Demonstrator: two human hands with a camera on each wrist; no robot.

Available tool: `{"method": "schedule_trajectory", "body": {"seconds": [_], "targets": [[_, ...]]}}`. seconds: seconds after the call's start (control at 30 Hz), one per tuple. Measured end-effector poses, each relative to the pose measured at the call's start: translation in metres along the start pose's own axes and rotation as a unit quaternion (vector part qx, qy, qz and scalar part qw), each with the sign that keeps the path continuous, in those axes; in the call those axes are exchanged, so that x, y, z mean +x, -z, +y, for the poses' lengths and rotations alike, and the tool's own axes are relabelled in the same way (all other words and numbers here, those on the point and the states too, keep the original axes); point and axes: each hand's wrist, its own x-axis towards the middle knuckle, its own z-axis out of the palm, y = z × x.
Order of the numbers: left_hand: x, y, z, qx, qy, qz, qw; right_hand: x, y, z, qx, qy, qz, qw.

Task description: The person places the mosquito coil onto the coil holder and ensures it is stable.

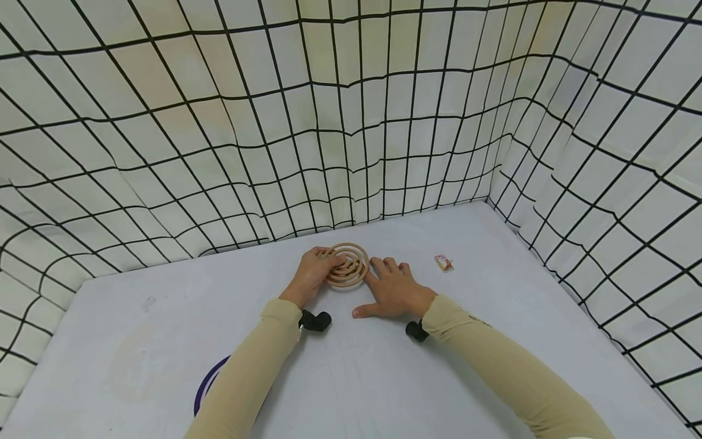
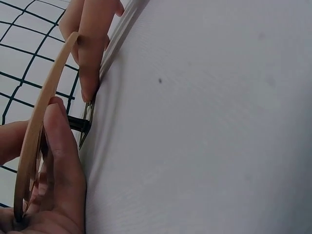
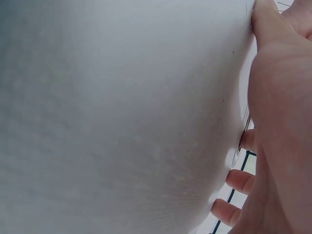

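My left hand (image 1: 311, 277) holds a round piece of light wood made of concentric rings (image 1: 358, 281). Its thumb lies over the rings, and the other fingers are underneath. In the left wrist view the wooden rings (image 2: 36, 131) appear edge-on, tilted up off the white table. My right hand (image 1: 396, 292) rests just to the right with spread fingers, one fingertip at the rings' rim. Near a right fingertip in the left wrist view is a small metal piece with a black part (image 2: 78, 123); its kind is unclear. The right wrist view shows fingertips (image 3: 241, 181) at the table surface.
A small colourful card or packet (image 1: 444, 263) lies right of my right hand. A purple-rimmed round thing (image 1: 204, 387) is partly hidden by my left sleeve. White walls with black netting (image 1: 351, 131) rise along the edges of the white table (image 1: 351, 378).
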Motion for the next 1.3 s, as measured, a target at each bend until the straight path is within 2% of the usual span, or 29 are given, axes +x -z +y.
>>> {"method": "schedule_trajectory", "body": {"seconds": [0.3, 0.67, 1.07, 1.3], "targets": [[0.000, 0.001, 0.002, -0.001, 0.013, -0.002, 0.9999, 0.001, -0.001, 0.000, 0.000, -0.002, -0.003, 1.0000], [-0.002, 0.001, 0.005, 0.003, 0.012, -0.005, 0.9999, 0.000, 0.001, -0.001, 0.001, -0.002, -0.003, 1.0000], [-0.005, 0.012, 0.002, 0.004, 0.023, -0.014, 0.9996, 0.001, -0.002, 0.001, -0.006, 0.001, 0.003, 1.0000], [-0.010, 0.018, 0.003, 0.002, 0.045, -0.016, 0.9989, 0.000, -0.002, 0.000, -0.004, 0.001, -0.002, 1.0000]]}}
